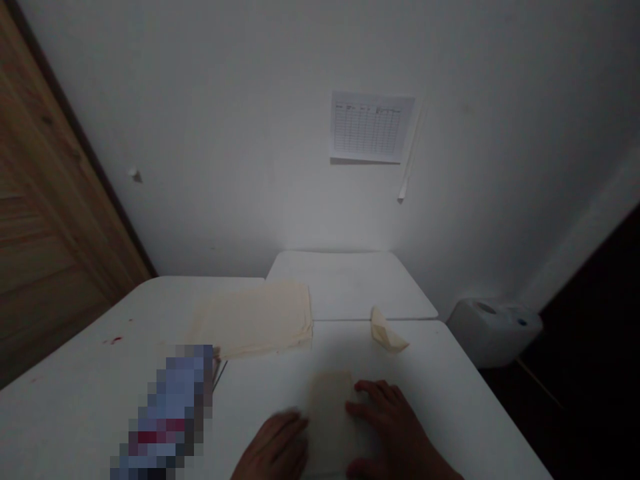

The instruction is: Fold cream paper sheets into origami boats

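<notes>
A pale cream folded sheet, paper-like in look, (330, 417) lies flat on the white table between my two hands. My left hand (277, 443) rests at the sheet's left edge, fingers stretched toward it and slightly blurred, with its thumb out of sight. On the opposite side is my right hand (387, 423), its fingers spread and their tips touching the sheet's right edge. Farther off to the left lies a stack of similar cream sheets (255, 317). A small folded cream piece with pointed corners (386, 332) stands beyond my right hand.
A pixelated blue-and-red object (170, 413) lies left of my hands, a thin dark stick (220, 375) beside it. The white tables (360, 283) meet the wall, where a printed chart (373, 127) hangs. A white container (493, 333) stands right of the table; a wooden door (45, 200) is left.
</notes>
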A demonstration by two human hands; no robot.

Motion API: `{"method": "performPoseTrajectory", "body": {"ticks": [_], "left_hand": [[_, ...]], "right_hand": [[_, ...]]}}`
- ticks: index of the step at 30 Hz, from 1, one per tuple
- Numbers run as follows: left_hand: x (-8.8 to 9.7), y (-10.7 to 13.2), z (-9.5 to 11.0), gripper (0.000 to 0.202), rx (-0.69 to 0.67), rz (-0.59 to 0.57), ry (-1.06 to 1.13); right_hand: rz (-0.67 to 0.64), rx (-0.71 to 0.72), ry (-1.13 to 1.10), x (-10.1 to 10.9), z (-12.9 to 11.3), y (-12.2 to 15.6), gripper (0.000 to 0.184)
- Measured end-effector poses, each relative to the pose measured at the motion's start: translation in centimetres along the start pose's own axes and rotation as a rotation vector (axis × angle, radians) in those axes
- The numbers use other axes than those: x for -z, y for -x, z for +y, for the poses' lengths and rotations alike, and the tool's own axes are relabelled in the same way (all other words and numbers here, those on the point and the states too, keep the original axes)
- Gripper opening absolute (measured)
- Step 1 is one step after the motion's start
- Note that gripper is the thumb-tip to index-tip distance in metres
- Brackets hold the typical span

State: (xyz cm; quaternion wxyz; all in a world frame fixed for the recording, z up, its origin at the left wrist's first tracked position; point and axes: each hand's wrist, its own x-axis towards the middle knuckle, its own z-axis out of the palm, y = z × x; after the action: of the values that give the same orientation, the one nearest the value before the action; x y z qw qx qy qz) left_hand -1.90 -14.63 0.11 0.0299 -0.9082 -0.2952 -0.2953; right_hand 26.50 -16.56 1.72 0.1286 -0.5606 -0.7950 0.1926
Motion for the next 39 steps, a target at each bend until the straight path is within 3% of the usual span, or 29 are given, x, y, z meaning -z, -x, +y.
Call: {"method": "performPoseTrajectory", "body": {"ticks": [4, 8, 11, 16, 24, 29, 35, 39], "left_hand": [[-2.5, -1.0, 0.2, 0.03, -0.044, -0.042, -0.056], [-3.9, -2.5, 0.6, 0.043, 0.013, -0.236, -0.057], [-3.6, -3.3, 0.4, 0.064, 0.085, -0.365, -0.026], [-2.3, -4.2, -0.3, 0.084, 0.147, -0.463, 0.069], [-1.0, -5.1, 0.0, 0.09, 0.198, -0.51, 0.101], [-1.6, -4.7, -0.1, 0.072, 0.193, -0.461, 0.074], [-1.7, -4.7, -0.1, 0.07, 0.18, -0.475, 0.038], [-1.8, -4.7, 0.0, 0.069, 0.179, -0.469, 0.042]], "right_hand": [[0.001, 0.018, -0.008, -0.5, 0.4, -0.2, 0.078], [-0.034, -0.003, 0.017, -0.7, 0.8, -0.2, 0.081], [-0.049, -0.021, 0.035, -0.5, 0.8, -0.4, 0.091], [-0.092, -0.044, 0.029, -0.1, 0.9, -1.5, 0.113], [-0.161, -0.052, 0.014, 0.2, 1.2, -2.7, 0.13], [-0.163, -0.043, 0.023, 0.2, 1.3, -3.0, 0.131], [-0.205, -0.071, 0.016, 1.4, 0.7, -3.1, 0.125], [-0.155, -0.066, 0.026, 2.3, 0.3, -2.6, 0.101]]}}
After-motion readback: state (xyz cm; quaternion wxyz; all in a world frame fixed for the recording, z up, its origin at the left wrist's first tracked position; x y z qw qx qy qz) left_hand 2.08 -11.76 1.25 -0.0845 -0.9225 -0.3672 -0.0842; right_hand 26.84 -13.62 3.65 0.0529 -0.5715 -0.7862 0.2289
